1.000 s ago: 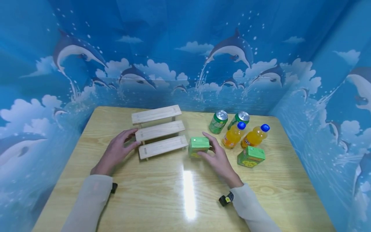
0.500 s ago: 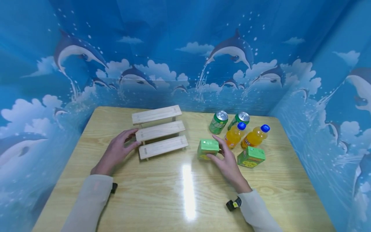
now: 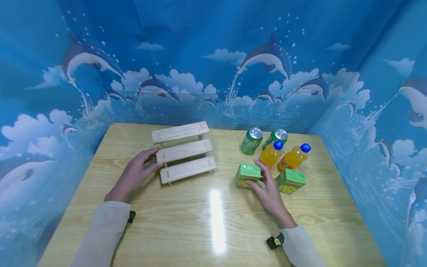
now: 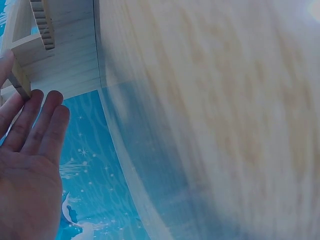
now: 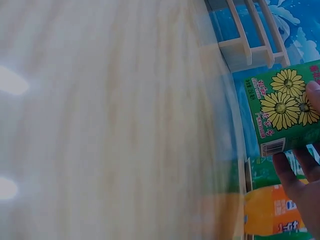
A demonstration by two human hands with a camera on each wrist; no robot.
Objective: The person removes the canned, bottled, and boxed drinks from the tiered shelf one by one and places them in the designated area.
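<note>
My right hand [image 3: 269, 194] grips a green drink carton [image 3: 247, 175] between thumb and fingers, left of a second green carton [image 3: 290, 181]. In the right wrist view, the held carton [image 5: 280, 112] shows yellow flowers and a barcode, with the thumb on its flowered face and fingers below. At the left, my left hand [image 3: 135, 172] pinches the end of the middle board of a three-step wooden rack [image 3: 185, 150]. The left wrist view shows the fingertips [image 4: 36, 95] at that board's edge; the thumb is partly cut off by the frame.
Behind the cartons stand two orange soda bottles with blue caps, the left one [image 3: 269, 155] and the right one [image 3: 294, 157]. Two green cans, one [image 3: 251, 141] left of the other [image 3: 277, 136], are farther back. A dolphin-printed backdrop [image 3: 213, 55] encloses the wooden table [image 3: 186, 222].
My right hand has moved the green carton rightward, away from the rack and toward the bottles and the other carton. My left hand stays at the rack.
</note>
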